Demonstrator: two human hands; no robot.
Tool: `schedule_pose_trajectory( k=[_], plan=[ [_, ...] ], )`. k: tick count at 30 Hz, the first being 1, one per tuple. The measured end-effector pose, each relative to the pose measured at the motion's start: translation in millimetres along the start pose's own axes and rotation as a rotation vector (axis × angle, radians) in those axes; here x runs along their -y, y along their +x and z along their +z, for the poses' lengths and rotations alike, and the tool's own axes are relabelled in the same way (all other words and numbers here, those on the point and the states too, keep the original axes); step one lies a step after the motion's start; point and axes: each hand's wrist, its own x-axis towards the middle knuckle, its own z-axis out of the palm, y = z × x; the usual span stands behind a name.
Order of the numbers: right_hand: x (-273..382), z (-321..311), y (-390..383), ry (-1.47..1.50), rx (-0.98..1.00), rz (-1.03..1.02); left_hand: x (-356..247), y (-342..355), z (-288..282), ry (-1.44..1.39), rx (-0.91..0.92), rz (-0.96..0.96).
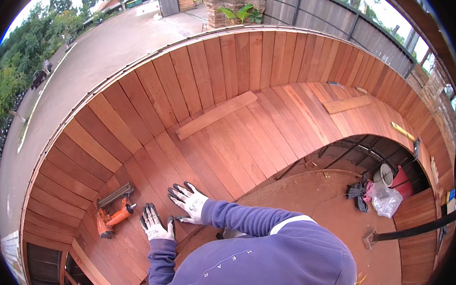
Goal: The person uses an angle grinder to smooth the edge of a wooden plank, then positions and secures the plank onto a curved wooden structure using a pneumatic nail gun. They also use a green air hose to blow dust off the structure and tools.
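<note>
Both my hands wear white gloves with black fingertips and lie on the reddish wooden planks (226,163) of a curved bench. My left hand (157,226) is flat with its fingers pointing away from me. To its right and a little farther off, my right hand (190,203) rests with spread fingers. Neither one holds anything. Just left of my left hand, an orange nail gun (112,218) with a grey metal magazine lies on its side on the planks.
The bench's upright plank back (180,77) curves around the far side. Loose boards (216,115) lie on the seat, with a yellow level (403,131) at the right. Below the inner edge, a bucket (383,174) and plastic bags (385,199) sit on the brown floor.
</note>
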Motion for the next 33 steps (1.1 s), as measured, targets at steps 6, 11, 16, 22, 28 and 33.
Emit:
schedule_pose_trajectory(
  k=[6,11,16,22,28,33],
  plan=[
    [59.1,31.0,1.4,0.130,-0.151,-0.124,74.6,-116.2,-8.2,0.350,-0.047,-0.272],
    [107.6,27.3,-41.6,0.106,-0.319,-0.106,88.8,-127.4,-12.2,0.336,-0.011,-0.145],
    [99.9,52.7,-63.8,0.072,-0.073,-0.043,45.7,-105.4,-46.6,0.238,-0.365,0.064],
    [124.2,-21.7,-36.0,0.116,-0.414,-0.097,78.1,-112.3,-2.5,0.310,0.136,0.012],
    [61.6,60.5,-26.1,0.006,-0.161,0.046,66.7,-104.5,-5.4,0.274,0.207,-0.038],
    [56.3,61.0,-18.5,0.073,-0.112,0.029,58.4,-87.0,-6.5,0.281,0.263,-0.127]
  ],
)
